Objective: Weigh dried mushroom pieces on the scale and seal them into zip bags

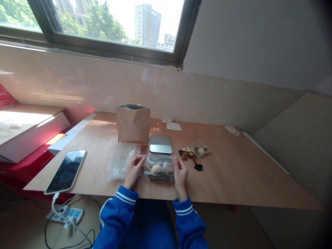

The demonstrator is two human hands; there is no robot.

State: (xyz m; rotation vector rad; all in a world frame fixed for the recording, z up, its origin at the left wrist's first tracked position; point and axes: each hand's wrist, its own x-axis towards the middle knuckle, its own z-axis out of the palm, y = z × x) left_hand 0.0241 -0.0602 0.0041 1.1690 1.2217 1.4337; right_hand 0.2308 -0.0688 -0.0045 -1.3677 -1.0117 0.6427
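Between my hands is a clear zip bag [163, 169] with a pale lump and dark pieces inside. My left hand [134, 170] pinches its upper left corner, and my right hand [181, 174] pinches the upper right corner. Just beyond the bag sits a small scale [160, 144] with a shiny top. A pile of clear empty-looking bags [120, 160] lies beside my left hand. To the right of my right hand are brown dried pieces [187, 154], a black spoon-like piece [198, 167] and another filled clear bag [201, 149].
A brown stand-up pouch [133, 124] with an open top stands behind the bags. At the left edge of the table [233, 176] lies a phone [66, 171] with a cable plugged in. White paper scraps [174, 126] lie near the wall. A power strip [68, 214] is on the floor.
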